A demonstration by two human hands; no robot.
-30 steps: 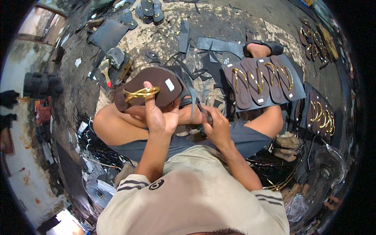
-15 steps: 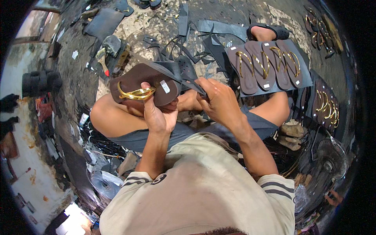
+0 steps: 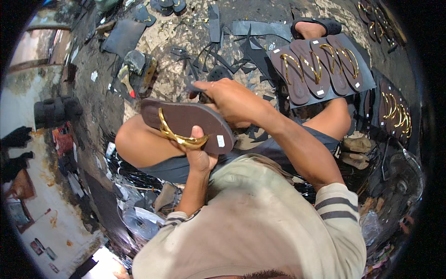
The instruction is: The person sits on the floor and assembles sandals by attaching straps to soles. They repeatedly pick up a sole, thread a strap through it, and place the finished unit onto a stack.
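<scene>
My left hand [image 3: 202,158] grips a brown flip-flop [image 3: 190,118] with gold straps [image 3: 179,138], its thumb pressed over the straps and its fingers beneath. The sandal is tilted, with a small white sticker at its right end. My right hand [image 3: 237,102] is closed beside the sandal's far edge, index finger stretched to the left. A dark piece [image 3: 195,88] shows at that fingertip; whether it is a blade or a rubber strip, I cannot tell. The rest of what this hand holds is hidden.
Several finished gold-strapped sandals [image 3: 320,69] lie on a grey sheet at the right, with more [image 3: 395,109] beyond. Dark rubber offcuts [image 3: 218,56] litter the floor ahead. A brush [image 3: 125,81] lies left, a fan [image 3: 404,172] stands right, and a clear roll [image 3: 139,223] lies lower left.
The flip-flop has turned and come slightly nearer and to the right. My right hand has swung left across its far edge. The long dark strip between them no longer shows.
</scene>
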